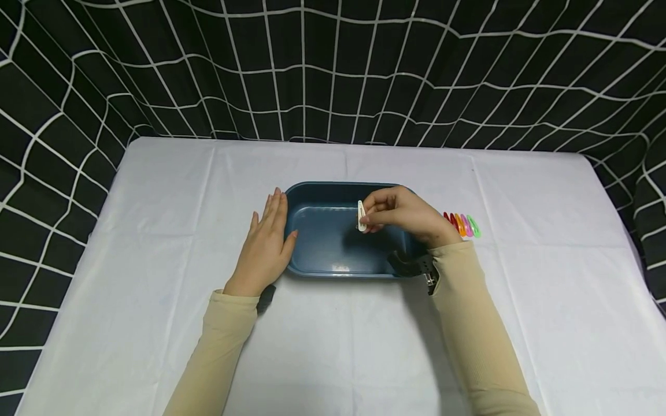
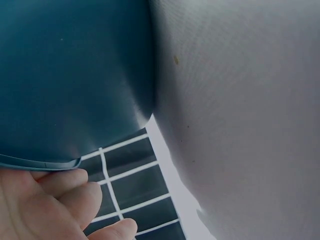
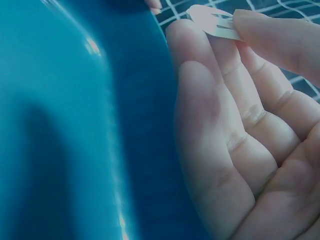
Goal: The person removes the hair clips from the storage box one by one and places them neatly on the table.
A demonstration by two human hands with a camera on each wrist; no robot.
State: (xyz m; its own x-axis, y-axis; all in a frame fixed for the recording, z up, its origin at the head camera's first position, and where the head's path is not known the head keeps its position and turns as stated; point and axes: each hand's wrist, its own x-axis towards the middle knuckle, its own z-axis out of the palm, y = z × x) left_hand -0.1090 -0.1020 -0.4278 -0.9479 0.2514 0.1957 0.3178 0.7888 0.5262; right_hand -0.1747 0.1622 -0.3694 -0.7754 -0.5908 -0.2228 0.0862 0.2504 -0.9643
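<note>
Over the blue tray [image 1: 322, 242], my right hand [image 1: 406, 215] pinches a white snap hair clip [image 1: 361, 216] between thumb and fingertips. In the right wrist view the hair clip [image 3: 212, 21] sticks out past the fingertips, its slotted middle showing. My left hand [image 1: 266, 245] lies at the tray's left end, fingers straight and thumb at the rim. The left wrist view has the tray's outer wall [image 2: 75, 80] close to the fingers [image 2: 82, 202]. No other clip shows inside the tray, though my right hand and wrist cover part of it.
Right of the tray, several snap hair clips [image 1: 468, 225] in red, orange, pink and green lie in a row on the white cloth [image 1: 546, 289], partly behind my right wrist. A black curtain with a white grid [image 1: 333, 69] rises beyond the table's far edge.
</note>
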